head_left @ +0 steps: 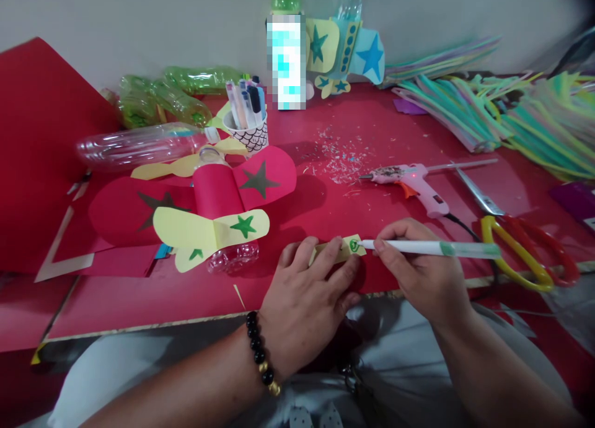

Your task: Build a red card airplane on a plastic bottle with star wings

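Observation:
A small yellow paper strip (344, 251) lies on the red tabletop near its front edge. My left hand (309, 292) rests flat across the strip, fingers apart, and covers much of it. Pinched in my right hand (421, 270) is a white and green felt-tip pen (418, 248), its tip touching a green circular mark at the strip's right end. Left of my hands stands a clear bottle (232, 258) wrapped in red paper (216, 189). It has red wings with dark stars and a yellow paper piece (211, 228) with green stars in front.
A pink glue gun (413, 181) and large scissors (515, 248) lie to the right. Behind are a cup of pens (251, 135), plastic bottles (144, 144), paper scraps (341, 158) and bundled plastic strips (455, 109). Red card (46, 149) stands at left; the table edge (153, 324) runs nearest me.

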